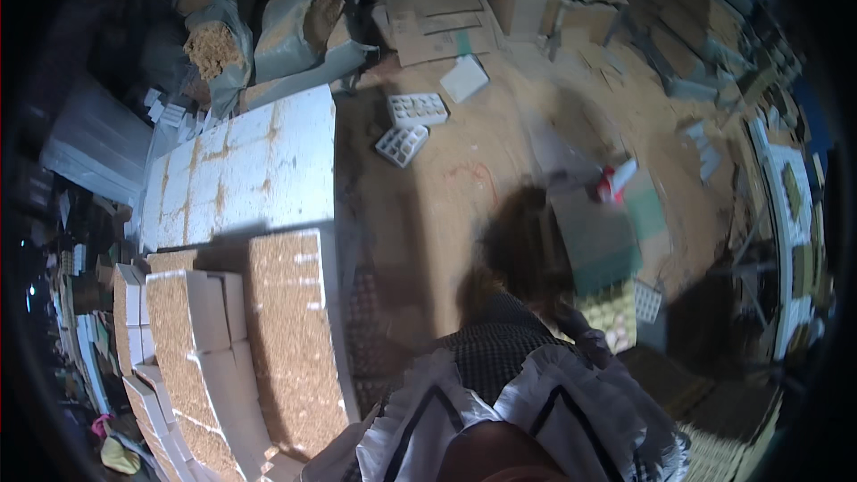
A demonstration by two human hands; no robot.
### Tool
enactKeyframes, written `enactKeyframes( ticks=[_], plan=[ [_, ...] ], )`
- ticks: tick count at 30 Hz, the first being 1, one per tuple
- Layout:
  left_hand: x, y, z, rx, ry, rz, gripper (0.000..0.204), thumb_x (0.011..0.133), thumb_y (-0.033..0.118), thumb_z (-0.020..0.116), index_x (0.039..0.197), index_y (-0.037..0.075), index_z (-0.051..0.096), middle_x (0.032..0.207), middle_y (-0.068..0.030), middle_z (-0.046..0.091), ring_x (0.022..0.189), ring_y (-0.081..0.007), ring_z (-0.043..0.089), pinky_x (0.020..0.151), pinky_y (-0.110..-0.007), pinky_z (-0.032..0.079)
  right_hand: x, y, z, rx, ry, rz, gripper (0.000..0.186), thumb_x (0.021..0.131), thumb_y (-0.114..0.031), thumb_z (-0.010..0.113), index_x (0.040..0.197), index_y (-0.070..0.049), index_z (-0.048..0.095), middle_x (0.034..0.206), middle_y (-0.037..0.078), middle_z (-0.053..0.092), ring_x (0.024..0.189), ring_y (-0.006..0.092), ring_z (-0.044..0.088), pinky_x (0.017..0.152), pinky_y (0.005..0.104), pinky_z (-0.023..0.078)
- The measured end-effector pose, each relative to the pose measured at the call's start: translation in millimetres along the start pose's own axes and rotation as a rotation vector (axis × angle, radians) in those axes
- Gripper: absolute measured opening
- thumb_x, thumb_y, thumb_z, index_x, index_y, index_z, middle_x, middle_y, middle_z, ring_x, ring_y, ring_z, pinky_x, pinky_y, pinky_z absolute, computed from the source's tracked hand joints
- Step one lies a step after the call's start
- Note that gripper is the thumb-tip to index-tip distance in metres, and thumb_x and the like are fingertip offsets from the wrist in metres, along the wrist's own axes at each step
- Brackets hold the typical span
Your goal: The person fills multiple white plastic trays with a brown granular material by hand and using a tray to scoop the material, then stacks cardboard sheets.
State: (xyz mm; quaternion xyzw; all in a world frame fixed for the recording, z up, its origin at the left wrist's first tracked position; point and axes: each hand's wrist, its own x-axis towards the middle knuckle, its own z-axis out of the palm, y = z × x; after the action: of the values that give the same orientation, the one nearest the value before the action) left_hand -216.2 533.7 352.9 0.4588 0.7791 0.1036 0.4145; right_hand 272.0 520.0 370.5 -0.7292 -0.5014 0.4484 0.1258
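Note:
At the bottom edge, what looks like my left arm (330,457) is beside stacked white boxes with granular brown tops (290,339); its fingers cannot be made out. My right hand (562,314) hangs by my checked garment, blurred, near a pale tray of rounded items (619,319); whether it holds anything is unclear. Ahead on the right, cardboard with a green band (594,232) lies on the floor under a red and white object (611,183). A white, brown-streaked slab (241,161) lies beyond the boxes.
The dusty brown floor (482,107) holds white compartment trays (417,110) and a white square (462,79). Filled plastic sacks (290,49) are piled at back left. Cardboard sheets (437,9) and cartons (518,0) stand at the back. A white-topped rack (784,250) lines the right.

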Motion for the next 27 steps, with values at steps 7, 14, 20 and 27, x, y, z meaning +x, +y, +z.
enactKeyframes(
  ticks=[7, 14, 20, 27],
  plan=[
    [121.0, 136.5, -21.5, -0.052, 0.058, -0.088, 0.054, 0.094, 0.031, 0.050, 0.140, 0.004, 0.039, 0.133, -0.0196, 0.046, 0.117, -0.0343, 0.049, 0.101, -0.042, 0.040, 267.1, -222.0, -105.7, -0.162, -0.024, -0.317, 0.055, 0.088, -0.044, 0.056, 0.127, -0.006, 0.050, 0.115, 0.024, 0.059, 0.106, 0.0439, 0.055, 0.087, 0.0496, 0.046],
    [303.2, 266.0, -30.4, -0.060, 0.046, -0.049, 0.055, 0.093, 0.031, 0.052, 0.139, 0.003, 0.040, 0.131, -0.0199, 0.048, 0.115, -0.0349, 0.051, 0.099, -0.042, 0.042, 545.8, -323.5, -169.3, -0.267, 0.006, -0.694, 0.042, 0.087, -0.041, 0.057, 0.116, -0.010, 0.060, 0.119, 0.022, 0.056, 0.099, 0.0412, 0.059, 0.087, 0.0453, 0.048],
    [486.7, 381.1, -84.3, 0.010, 0.081, 0.100, 0.055, 0.092, 0.031, 0.054, 0.138, 0.003, 0.041, 0.129, -0.0201, 0.049, 0.113, -0.0354, 0.053, 0.098, -0.042, 0.043, 641.0, -281.3, -202.3, -0.117, -0.058, -0.506, 0.042, 0.089, -0.029, 0.059, 0.123, -0.005, 0.056, 0.118, 0.024, 0.058, 0.111, 0.0389, 0.053, 0.095, 0.0407, 0.042],
    [687.9, 536.7, -220.3, 0.007, 0.365, 0.175, 0.070, 0.084, 0.043, 0.065, 0.136, 0.000, 0.043, 0.133, -0.0285, 0.046, 0.126, -0.0430, 0.042, 0.105, -0.046, 0.037, 772.3, -284.2, -316.8, 0.185, 0.112, 0.180, 0.055, 0.090, -0.035, 0.062, 0.131, 0.000, 0.050, 0.126, 0.017, 0.057, 0.107, 0.0250, 0.057, 0.089, 0.0337, 0.045]
  ],
)
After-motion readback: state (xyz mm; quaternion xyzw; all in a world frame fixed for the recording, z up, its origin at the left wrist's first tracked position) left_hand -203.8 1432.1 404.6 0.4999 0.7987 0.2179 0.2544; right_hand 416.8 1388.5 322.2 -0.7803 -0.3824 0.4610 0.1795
